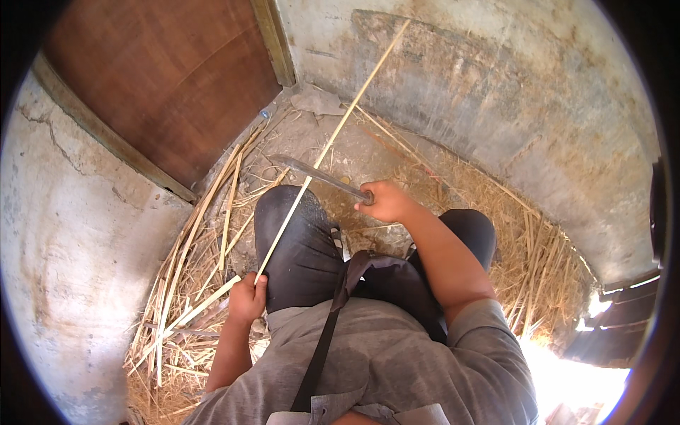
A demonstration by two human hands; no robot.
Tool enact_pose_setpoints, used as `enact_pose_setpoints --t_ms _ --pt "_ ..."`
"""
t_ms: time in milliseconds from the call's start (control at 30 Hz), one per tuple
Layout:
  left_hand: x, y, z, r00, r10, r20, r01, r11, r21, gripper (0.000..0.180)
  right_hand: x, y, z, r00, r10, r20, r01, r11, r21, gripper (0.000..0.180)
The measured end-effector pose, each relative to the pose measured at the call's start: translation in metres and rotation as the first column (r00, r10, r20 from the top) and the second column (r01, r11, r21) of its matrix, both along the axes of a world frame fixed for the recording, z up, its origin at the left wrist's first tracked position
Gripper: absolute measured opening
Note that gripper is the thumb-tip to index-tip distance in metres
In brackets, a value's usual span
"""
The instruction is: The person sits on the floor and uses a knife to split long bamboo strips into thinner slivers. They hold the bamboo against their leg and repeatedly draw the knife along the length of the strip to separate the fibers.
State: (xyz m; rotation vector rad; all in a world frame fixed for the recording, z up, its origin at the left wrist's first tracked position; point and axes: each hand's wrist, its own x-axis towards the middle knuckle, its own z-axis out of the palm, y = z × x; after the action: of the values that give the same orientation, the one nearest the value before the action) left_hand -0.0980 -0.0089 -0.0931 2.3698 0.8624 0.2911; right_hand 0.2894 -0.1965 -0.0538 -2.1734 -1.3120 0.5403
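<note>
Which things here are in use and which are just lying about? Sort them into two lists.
In use:
left hand, holding the long cane strip laid over the left knee
right hand, grip on the knife against the strip

Lying about:
split strips by the wall
straw shavings
wooden door

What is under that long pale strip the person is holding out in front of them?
The long strip runs from the left hand across the left knee, under the knife blade held by the right hand. Farther on lies bare ground and straw. The knee hides the ground beneath it.
</note>
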Motion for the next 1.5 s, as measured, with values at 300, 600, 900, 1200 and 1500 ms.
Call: enact_pose_setpoints --t_ms 300,600,900,1200,1500 --pt "-0.005 0.002 -0.004 1.000 -0.007 0.018 0.007 0.999 0.034 0.047 0.012 -0.008 0.005 0.999 -0.037 0.001 0.037 0.999 -0.027 0.044" --pt "-0.004 0.001 -0.008 0.999 0.001 0.038 -0.001 1.000 0.002 0.048 0.011 -0.004 -0.004 1.000 -0.027 0.011 0.027 1.000 0.000 0.046" --pt "-0.003 -0.002 -0.004 0.998 0.016 0.054 -0.014 0.999 -0.032 0.048 0.009 -0.004 -0.006 1.000 -0.017 -0.018 0.018 0.998 0.058 0.050" --pt "-0.004 0.001 -0.013 0.998 0.031 0.046 -0.030 0.999 -0.027 0.048 0.014 -0.006 -0.005 0.996 -0.058 -0.064 0.060 0.998 0.020 0.051" --pt "-0.005 0.000 -0.013 0.997 0.026 0.077 -0.022 0.998 -0.056 0.047 0.008 0.002 -0.017 0.999 0.010 -0.043 -0.009 1.000 0.014 0.049"
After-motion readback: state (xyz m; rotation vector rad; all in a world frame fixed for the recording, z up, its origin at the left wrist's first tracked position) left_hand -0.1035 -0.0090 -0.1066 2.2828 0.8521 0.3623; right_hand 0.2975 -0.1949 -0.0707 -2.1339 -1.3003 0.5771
